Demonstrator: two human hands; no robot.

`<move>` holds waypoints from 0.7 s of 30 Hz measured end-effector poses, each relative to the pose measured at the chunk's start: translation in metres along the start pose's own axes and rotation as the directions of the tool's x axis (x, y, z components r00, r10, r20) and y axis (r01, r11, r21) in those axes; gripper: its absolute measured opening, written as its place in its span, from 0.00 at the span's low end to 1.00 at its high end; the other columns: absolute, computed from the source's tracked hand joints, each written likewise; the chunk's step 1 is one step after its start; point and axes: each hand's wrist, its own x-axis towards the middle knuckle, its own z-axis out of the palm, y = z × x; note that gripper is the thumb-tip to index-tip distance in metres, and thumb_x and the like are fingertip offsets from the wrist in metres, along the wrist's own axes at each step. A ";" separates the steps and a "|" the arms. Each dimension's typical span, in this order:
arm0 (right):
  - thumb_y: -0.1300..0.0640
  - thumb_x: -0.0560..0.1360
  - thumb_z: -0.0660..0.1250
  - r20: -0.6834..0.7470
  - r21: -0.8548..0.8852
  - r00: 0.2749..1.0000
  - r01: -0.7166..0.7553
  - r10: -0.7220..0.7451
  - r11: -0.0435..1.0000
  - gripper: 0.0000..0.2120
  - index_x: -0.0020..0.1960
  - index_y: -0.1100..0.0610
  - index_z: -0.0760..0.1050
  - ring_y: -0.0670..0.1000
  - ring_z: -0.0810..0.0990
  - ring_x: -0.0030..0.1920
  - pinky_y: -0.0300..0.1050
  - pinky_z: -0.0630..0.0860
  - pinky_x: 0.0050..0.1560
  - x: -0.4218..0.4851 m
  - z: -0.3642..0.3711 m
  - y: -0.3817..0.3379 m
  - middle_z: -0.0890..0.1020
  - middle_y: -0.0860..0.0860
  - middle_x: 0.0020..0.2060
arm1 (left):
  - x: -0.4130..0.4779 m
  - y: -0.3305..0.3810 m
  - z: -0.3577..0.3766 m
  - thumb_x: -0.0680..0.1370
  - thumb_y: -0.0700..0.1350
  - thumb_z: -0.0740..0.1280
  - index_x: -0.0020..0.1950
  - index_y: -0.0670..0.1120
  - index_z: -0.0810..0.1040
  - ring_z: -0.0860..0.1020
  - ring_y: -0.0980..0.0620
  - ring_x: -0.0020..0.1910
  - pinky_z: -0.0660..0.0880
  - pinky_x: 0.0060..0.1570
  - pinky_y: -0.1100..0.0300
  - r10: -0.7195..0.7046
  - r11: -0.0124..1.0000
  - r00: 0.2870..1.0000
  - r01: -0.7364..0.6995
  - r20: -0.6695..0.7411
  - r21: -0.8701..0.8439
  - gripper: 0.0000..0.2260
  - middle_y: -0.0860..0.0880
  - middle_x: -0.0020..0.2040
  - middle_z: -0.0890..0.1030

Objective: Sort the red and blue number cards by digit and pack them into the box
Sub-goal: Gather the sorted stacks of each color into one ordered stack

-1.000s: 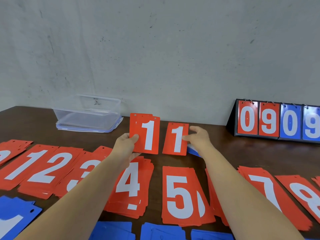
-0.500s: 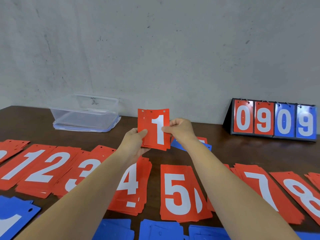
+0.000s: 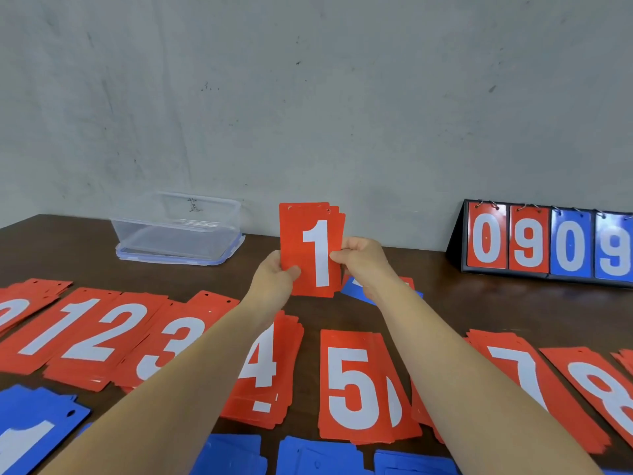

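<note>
A small stack of red "1" cards (image 3: 313, 248) stands upright above the table, held from both sides. My left hand (image 3: 275, 281) grips its lower left edge and my right hand (image 3: 363, 260) pinches its right edge. On the table lie red piles by digit: 1 (image 3: 51, 332), 2 (image 3: 102, 334), 3 (image 3: 178, 341), 4 (image 3: 265, 368), 5 (image 3: 356, 385), 7 (image 3: 513, 368), 8 (image 3: 596, 389). Blue cards (image 3: 30, 430) line the near edge. The clear plastic box (image 3: 178, 228) stands empty at the back left.
A black flip scoreboard (image 3: 548, 245) reading 0 9 0 9 stands at the back right by the grey wall. A blue card (image 3: 358, 289) lies under my right wrist. The dark wooden table (image 3: 479, 303) shows between the piles.
The two separate groups of red "1" cards were brought together into one stack, and both hands raised it upright.
</note>
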 end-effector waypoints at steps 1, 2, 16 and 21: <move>0.67 0.77 0.65 -0.008 -0.006 1.000 0.014 -0.014 1.000 0.07 0.45 0.59 0.79 0.53 0.82 0.47 0.46 0.79 0.50 0.000 0.001 0.002 0.84 0.54 0.45 | 0.001 -0.002 -0.001 0.83 0.44 0.60 0.69 0.48 0.70 0.77 0.49 0.63 0.73 0.65 0.49 0.027 0.997 0.999 -0.025 -0.030 0.070 0.14 0.50 0.64 0.78; 0.67 0.77 0.65 -0.008 -0.022 1.000 0.022 -0.023 0.999 0.07 0.46 0.60 0.80 0.53 0.82 0.47 0.45 0.79 0.48 0.001 0.002 0.006 0.84 0.54 0.44 | 0.001 -0.003 -0.002 0.83 0.42 0.60 0.69 0.46 0.70 0.77 0.49 0.62 0.73 0.64 0.52 0.052 0.993 0.997 -0.047 -0.052 0.104 0.14 0.49 0.63 0.78; 0.53 0.82 0.60 0.103 -0.426 0.993 0.097 -0.058 0.899 0.13 0.54 0.60 0.80 0.51 0.82 0.50 0.50 0.79 0.54 0.000 0.011 0.025 0.84 0.52 0.49 | 0.005 -0.013 0.000 0.85 0.42 0.54 0.65 0.43 0.75 0.78 0.50 0.55 0.72 0.53 0.60 0.078 0.956 0.996 -0.061 -0.047 0.287 0.14 0.46 0.58 0.80; 0.55 0.79 0.64 0.042 -0.216 0.989 0.148 -0.142 0.965 0.09 0.51 0.57 0.81 0.49 0.83 0.46 0.42 0.77 0.49 0.006 0.012 0.010 0.85 0.51 0.43 | -0.002 0.007 -0.033 0.83 0.40 0.57 0.57 0.41 0.80 0.81 0.44 0.53 0.77 0.56 0.51 0.113 0.978 0.985 -0.087 -0.134 0.187 0.13 0.41 0.54 0.83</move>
